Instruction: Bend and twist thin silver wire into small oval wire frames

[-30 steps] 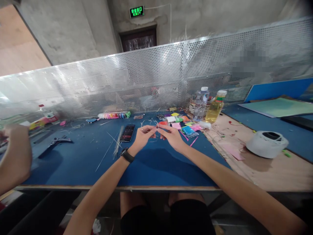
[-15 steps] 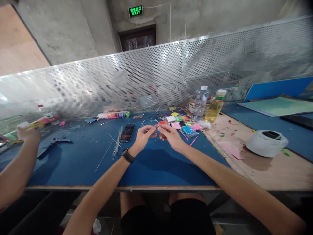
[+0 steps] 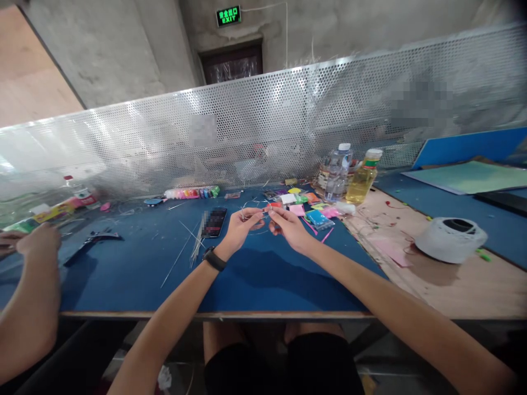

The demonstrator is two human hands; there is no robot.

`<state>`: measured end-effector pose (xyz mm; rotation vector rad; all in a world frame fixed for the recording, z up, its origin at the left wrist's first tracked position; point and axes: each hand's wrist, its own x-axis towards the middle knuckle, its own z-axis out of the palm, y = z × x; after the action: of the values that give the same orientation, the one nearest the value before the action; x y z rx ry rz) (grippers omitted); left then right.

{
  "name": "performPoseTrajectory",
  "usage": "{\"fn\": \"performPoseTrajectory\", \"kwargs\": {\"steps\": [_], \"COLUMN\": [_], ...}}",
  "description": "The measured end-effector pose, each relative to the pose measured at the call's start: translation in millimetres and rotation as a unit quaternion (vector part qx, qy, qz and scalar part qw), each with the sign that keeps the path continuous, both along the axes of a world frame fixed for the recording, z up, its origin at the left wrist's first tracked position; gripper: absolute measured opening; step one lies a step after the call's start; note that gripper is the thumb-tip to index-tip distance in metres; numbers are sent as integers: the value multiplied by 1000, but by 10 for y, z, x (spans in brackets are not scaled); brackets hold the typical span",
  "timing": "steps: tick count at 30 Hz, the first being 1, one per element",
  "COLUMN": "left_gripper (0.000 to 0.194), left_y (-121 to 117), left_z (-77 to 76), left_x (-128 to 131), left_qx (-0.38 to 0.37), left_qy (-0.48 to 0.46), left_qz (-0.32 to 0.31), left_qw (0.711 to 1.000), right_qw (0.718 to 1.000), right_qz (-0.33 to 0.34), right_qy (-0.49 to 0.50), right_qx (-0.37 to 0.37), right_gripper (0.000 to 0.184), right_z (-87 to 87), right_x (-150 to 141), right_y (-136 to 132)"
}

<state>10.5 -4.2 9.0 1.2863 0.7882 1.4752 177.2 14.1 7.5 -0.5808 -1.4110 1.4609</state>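
My left hand (image 3: 241, 227) and my right hand (image 3: 288, 226) meet above the middle of the blue mat (image 3: 255, 274). Both pinch a thin silvery wire (image 3: 252, 207) that loops up between the fingertips. A black watch sits on my left wrist. A small red bit shows just behind my right fingers; I cannot tell whether it is held. A bundle of straight wires (image 3: 196, 241) lies on the mat to the left of my left hand, beside a black phone (image 3: 214, 222).
Small coloured bags (image 3: 307, 208) lie behind my hands. A clear bottle (image 3: 338, 173) and a yellow-liquid bottle (image 3: 363, 176) stand at the back right. A white tape roll (image 3: 450, 240) rests on bare wood. A perforated metal screen (image 3: 263, 126) closes the back. Another person's hand (image 3: 39, 241) works at the left.
My hands stay pinched on the wire, shifting slightly. The other person's hand at the left rose toward the coloured packets, then came back down nearer the table's front.
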Motion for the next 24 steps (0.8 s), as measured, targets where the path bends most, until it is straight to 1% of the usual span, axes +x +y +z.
{"fn": "performPoseTrajectory", "kwargs": {"steps": [4, 10, 16, 20, 24], "left_gripper": [30, 27, 28, 32, 39], "left_y": [26, 59, 102, 119, 120], "left_z": [-1, 1, -23, -41, -34], "left_x": [-40, -128, -196, -223, -227], "left_qx": [-5, -8, -13, 0, -1], "left_qy": [3, 9, 28, 31, 29], "left_qz": [-6, -41, -47, -61, -73], "left_qw": [1000, 999, 998, 998, 997], "right_qw": [1000, 998, 996, 992, 984], "right_qz": [17, 56, 80, 107, 148], "right_qy": [-4, -18, -50, -71, -101], "right_qx": [-10, -7, 0, 0, -2], "right_gripper": [39, 37, 36, 34, 38], "right_z": [5, 34, 47, 51, 85], "right_x": [20, 64, 147, 198, 254], "right_y": [5, 1, 37, 63, 74]}}
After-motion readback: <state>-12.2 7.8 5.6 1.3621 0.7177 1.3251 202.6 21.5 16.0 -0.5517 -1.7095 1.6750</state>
